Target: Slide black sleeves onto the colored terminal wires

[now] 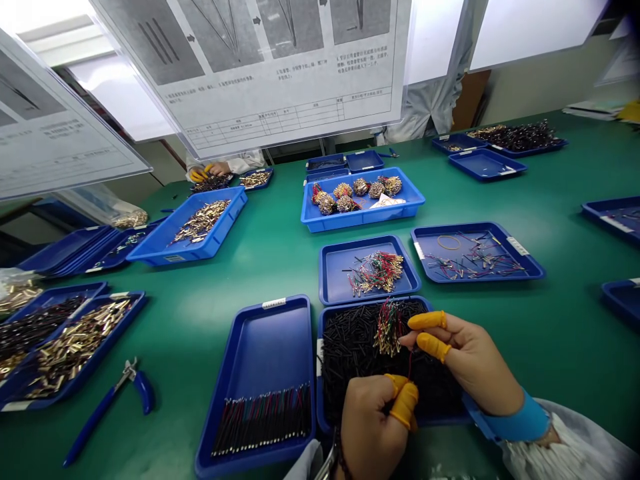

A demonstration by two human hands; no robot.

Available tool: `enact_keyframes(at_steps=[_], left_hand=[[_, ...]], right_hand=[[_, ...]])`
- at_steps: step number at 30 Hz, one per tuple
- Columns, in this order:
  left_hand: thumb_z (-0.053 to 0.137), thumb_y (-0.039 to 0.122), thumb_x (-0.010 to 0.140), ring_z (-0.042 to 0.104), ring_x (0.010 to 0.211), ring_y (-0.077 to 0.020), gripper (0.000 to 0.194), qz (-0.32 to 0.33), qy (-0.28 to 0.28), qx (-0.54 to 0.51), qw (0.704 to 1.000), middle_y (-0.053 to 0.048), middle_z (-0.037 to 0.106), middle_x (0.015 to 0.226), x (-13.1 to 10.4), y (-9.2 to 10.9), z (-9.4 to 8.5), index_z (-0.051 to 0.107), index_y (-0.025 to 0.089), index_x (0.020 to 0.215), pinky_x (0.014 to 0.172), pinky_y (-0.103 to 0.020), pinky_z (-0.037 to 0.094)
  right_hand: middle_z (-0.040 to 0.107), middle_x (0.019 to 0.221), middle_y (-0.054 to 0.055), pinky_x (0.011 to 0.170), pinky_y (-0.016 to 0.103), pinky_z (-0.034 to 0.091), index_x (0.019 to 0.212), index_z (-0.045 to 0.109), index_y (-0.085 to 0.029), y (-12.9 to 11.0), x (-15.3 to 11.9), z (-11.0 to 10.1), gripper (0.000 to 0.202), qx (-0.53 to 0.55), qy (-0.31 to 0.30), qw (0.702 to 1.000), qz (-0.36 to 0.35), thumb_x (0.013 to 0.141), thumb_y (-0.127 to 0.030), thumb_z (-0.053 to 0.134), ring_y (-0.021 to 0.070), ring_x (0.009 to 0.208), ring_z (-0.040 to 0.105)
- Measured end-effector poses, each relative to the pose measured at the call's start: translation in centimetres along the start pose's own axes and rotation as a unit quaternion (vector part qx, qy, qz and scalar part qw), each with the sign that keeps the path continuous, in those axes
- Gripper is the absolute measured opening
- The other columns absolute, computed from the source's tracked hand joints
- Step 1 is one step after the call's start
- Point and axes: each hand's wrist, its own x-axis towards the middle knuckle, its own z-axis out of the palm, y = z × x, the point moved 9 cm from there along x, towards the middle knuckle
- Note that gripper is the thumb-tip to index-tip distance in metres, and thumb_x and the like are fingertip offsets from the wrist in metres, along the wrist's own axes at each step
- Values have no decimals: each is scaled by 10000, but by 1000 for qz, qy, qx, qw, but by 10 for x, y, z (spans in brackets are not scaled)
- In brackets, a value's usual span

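My left hand (373, 427), with yellow finger cots, is closed in a pinch over the near part of a tray of black tubes (345, 343). A thin dark red wire (411, 365) rises from its fingertips toward my right hand (470, 353). That hand also wears yellow finger cots and pinches around the wire's upper end; the tip itself is hard to make out. Beside the right fingertips, a bundle of red and green wires with gold ends (389, 330) lies on the black tubes. Left of this, a blue tray (273, 340) holds a row of black-sleeved wires (265, 420).
Blue-handled cutters (115, 407) lie at left, near trays of gold parts (83, 340). Ahead are a tray of loose wires (375, 273), another with scattered wires (475, 257), and a bin of wire bundles (363, 217). Printed sheets (280, 87) hang above; another person's hands (210, 171) work beyond.
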Motion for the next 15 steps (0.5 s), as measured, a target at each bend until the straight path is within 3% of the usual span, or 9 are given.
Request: enact_keyframes(at_steps=[8, 15], left_hand=[[522, 182, 822, 486, 421, -77, 381, -29, -40, -19, 999, -12, 562, 443, 0, -6, 5, 520, 140, 443, 457, -190, 317], [506, 207, 824, 509, 445, -88, 381, -42, -88, -102, 990, -28, 584, 449, 0, -2, 4, 590, 128, 461, 486, -190, 354]], right_hand=[[697, 715, 34, 661, 286, 525, 857, 639, -179, -4, -1, 6, 117, -104, -56, 993, -27, 783, -269, 631, 170, 679, 665], [660, 813, 19, 705, 267, 492, 840, 649, -205, -13, -5, 18, 66, -201, -168, 962, -78, 815, -199, 587, 151, 768, 622]])
